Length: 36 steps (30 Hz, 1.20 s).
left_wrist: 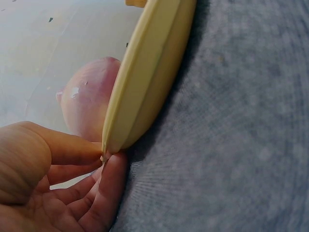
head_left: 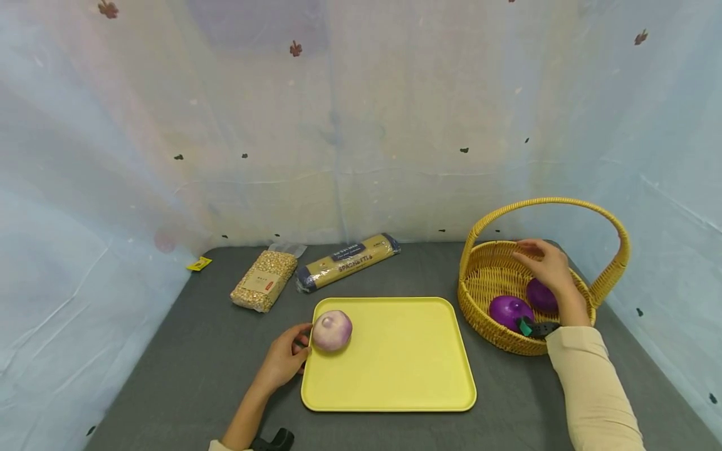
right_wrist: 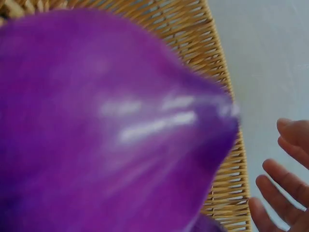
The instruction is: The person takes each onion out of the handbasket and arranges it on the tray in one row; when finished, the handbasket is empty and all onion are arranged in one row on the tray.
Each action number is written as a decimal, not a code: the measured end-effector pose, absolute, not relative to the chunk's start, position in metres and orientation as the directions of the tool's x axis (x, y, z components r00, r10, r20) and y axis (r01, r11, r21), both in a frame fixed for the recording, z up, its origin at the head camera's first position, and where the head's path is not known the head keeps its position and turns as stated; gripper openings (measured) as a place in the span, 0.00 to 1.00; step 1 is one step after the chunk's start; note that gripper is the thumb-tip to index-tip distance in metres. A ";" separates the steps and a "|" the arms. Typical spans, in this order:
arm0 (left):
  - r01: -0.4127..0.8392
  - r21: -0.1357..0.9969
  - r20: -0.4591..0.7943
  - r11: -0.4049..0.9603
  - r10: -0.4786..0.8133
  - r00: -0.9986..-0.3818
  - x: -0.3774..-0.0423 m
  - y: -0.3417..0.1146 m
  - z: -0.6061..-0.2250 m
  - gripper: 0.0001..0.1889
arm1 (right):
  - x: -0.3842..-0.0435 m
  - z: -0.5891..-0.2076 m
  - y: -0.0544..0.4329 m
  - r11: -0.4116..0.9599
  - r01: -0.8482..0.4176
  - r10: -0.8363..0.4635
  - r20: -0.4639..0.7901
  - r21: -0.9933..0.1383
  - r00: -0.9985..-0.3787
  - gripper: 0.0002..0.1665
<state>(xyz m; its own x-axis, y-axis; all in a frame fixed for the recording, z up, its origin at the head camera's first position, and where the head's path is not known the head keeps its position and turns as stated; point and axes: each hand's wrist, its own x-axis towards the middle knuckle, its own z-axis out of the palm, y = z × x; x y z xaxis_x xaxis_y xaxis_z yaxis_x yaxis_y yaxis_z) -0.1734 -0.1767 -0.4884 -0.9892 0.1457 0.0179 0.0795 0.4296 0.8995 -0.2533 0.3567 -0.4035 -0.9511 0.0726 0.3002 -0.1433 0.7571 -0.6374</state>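
Note:
My left hand (head_left: pixel 286 354) pinches the left rim of a yellow tray (head_left: pixel 403 360); in the left wrist view, thumb and fingers (left_wrist: pixel 112 186) meet on the tray's edge (left_wrist: pixel 145 72). A pale pink-and-white onion (head_left: pixel 332 331) rests on the tray, close to that hand. Over the far side of a wicker basket (head_left: pixel 491 329), my right hand (head_left: pixel 546 266) is held with fingers spread and holds nothing. Two glossy purple, onion-shaped vegetables lie in the basket, one in front (head_left: pixel 509 311) and one behind (head_left: pixel 541 294). The nearer one (right_wrist: pixel 106 121) fills much of the right wrist view.
Behind the tray lie a bag of yellow kernels (head_left: pixel 265 280) and a spaghetti packet (head_left: pixel 350 260). A small yellow packet (head_left: pixel 199 264) is at the table's back left edge. The basket's tall handle (head_left: pixel 544 201) arches over its opening. A pale curtain (head_left: pixel 361 125) hangs behind.

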 end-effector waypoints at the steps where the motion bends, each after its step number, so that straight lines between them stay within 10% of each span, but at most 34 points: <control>1: 0.081 0.899 0.019 0.430 0.147 -0.989 -0.173 -0.177 -0.488 0.23 | -0.253 -0.405 0.358 0.762 -0.124 0.089 0.292 -0.636 -0.952 0.28; 15: 0.091 0.896 0.027 0.434 0.152 -0.988 -0.174 -0.177 -0.491 0.23 | -0.246 -0.421 0.366 0.802 0.121 0.237 0.126 -0.585 -0.963 0.36; 36: 0.090 0.893 0.027 0.442 0.148 -0.989 -0.173 -0.177 -0.490 0.23 | -0.247 -0.440 0.376 0.801 0.123 0.122 -0.041 -0.586 -0.992 0.40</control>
